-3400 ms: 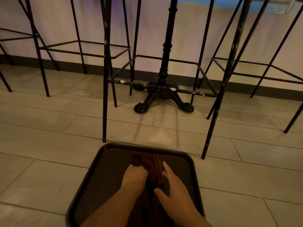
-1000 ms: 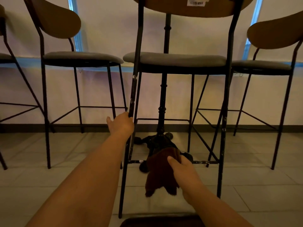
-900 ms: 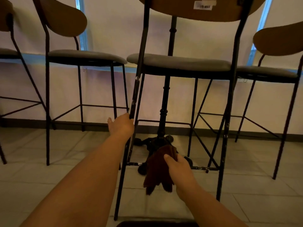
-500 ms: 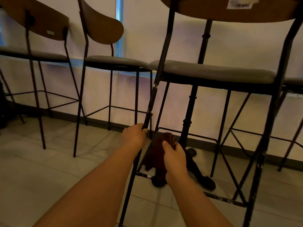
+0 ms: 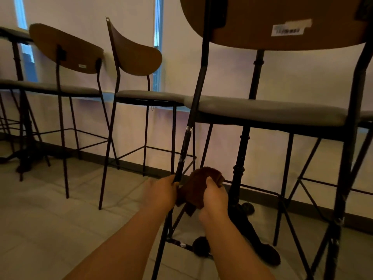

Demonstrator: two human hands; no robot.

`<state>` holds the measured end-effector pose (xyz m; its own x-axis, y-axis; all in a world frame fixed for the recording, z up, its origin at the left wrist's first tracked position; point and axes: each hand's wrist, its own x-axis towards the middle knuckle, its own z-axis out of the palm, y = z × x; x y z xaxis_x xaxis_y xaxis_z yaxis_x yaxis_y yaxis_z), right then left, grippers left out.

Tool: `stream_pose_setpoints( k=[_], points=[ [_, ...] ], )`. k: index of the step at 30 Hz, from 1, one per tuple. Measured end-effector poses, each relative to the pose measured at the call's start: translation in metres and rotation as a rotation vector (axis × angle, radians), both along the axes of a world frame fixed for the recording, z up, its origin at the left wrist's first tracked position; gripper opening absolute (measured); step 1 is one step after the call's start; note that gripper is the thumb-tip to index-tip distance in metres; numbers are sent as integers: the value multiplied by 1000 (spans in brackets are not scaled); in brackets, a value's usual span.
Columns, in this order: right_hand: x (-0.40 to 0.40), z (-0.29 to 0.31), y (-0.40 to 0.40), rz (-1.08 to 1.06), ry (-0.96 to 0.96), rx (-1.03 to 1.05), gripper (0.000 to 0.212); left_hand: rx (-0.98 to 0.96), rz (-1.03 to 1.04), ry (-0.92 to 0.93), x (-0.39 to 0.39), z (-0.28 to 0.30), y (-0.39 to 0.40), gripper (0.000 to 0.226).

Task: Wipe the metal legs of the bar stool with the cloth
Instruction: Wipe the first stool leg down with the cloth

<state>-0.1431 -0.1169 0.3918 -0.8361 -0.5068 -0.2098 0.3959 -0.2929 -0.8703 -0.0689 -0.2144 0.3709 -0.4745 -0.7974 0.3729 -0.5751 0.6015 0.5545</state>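
The left hand (image 5: 159, 194) is wrapping round the near left leg (image 5: 186, 142) of the bar stool (image 5: 268, 110), fingers closing on the thin black metal partway between seat and footrest rail. Just beside it, the right hand (image 5: 215, 199) is gripping a bunched brown cloth (image 5: 198, 187), thumb pressing over the top of the bundle, a loose corner hanging below the palm. The cloth is sitting right at that same leg, its left edge meeting the left hand's knuckles (whether the fabric is actually touching the metal, I cannot tell from here, the hand is covering that spot).

The stool is standing close in front, its brown curved backrest (image 5: 282, 21) filling the top of the view with a pale sticker (image 5: 290, 29) on it, its grey padded seat just below. The leg being held is showing pale chips along its paint. Lower down, the footrest rail (image 5: 179, 242) is running across between the legs, also scuffed.

Behind the stool, a black cast pedestal (image 5: 240, 172) is rising from spreading feet on the pale tiled floor (image 5: 60, 229). Off to the left, two more stools (image 5: 133, 57) of the same kind are lining up along the light wall, and further left again another dark pedestal base is standing on the tiles. Both forearms are reaching in bare from the bottom of the view.
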Motion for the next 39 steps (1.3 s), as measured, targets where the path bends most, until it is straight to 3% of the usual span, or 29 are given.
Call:
stream_pose_setpoints(
  k=[3, 7, 13, 15, 18, 19, 22, 25, 29, 39],
  points=[
    [0, 25, -10, -10, 72, -91, 35, -27, 9, 6, -1, -4, -3, 26],
    [11, 53, -22, -9, 247, -197, 9, -28, 61, -68, -2, -3, -5, 34],
    [26, 71, -42, -127, 506, -301, 18, 0, 30, -91, -2, -1, -3, 37],
    [32, 73, -50, -117, 576, -306, 18, -38, 21, -193, 0, 0, -2, 34],
    [39, 66, -59, -91, 580, -301, 50, -80, 5, -333, 3, 2, -1, 27],
    [39, 63, -61, -99, 592, -303, 52, -81, 6, -345, 3, 3, -1, 25],
    [33, 62, -64, -148, 643, -341, 24, -38, 16, -330, 1, 2, -3, 31],
    [21, 67, -70, -239, 636, -340, 27, 44, 21, -203, -1, 1, -6, 37],
    [11, 71, -78, -259, 611, -346, 29, -12, 25, -143, -1, 1, -5, 39],
    [-3, 68, -70, -169, 637, -201, 20, -74, 44, -169, 0, 5, -3, 35]
  ],
)
